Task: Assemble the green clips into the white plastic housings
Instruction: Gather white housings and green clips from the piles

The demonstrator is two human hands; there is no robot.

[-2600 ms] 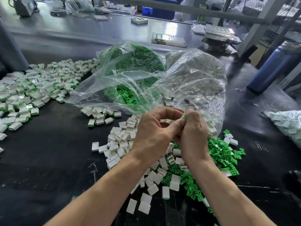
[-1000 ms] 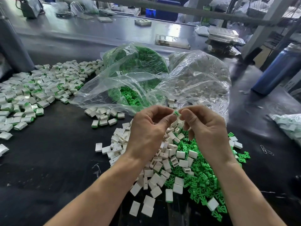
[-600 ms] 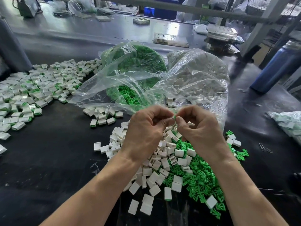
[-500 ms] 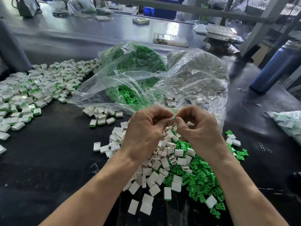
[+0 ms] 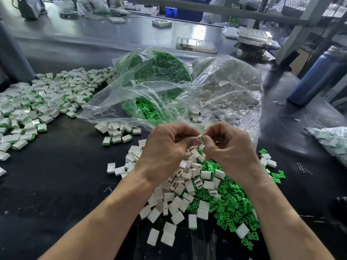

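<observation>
- Since a moment ago: hardly any move; both hands still close together over the piles, fingertips a bit more tightly met on the small piece than before.
- Black table top: flat, dark, a little dusty, under everything.
- Two clear plastic bags, thin, shiny and crinkly: the left bag full of green bits, the right bag full of pale bits, side by side and touching.
- Blue bottle: round, smooth, standing far right, well apart from the bags.
- Big spread of finished pieces at far left: little white boxes with green ends, lying flat.
- Pile of white plastic housings under the wrists: small, boxy, smooth, some with an open slot.
- Pile of green clips just beside it on the right, touching and partly mixed: tiny, spiky, bright.
- Small bunch of finished white pieces near the left bag's mouth.
- Left hand: fingers curled, thumb and fingertips pinching one small white housing, held up above the piles.
- Right hand: fingers curled, fingertips pinching a green clip right at the end of that housing, touching it.
- Metal paper clips: thin, bent wire, lying on the table at right.
</observation>
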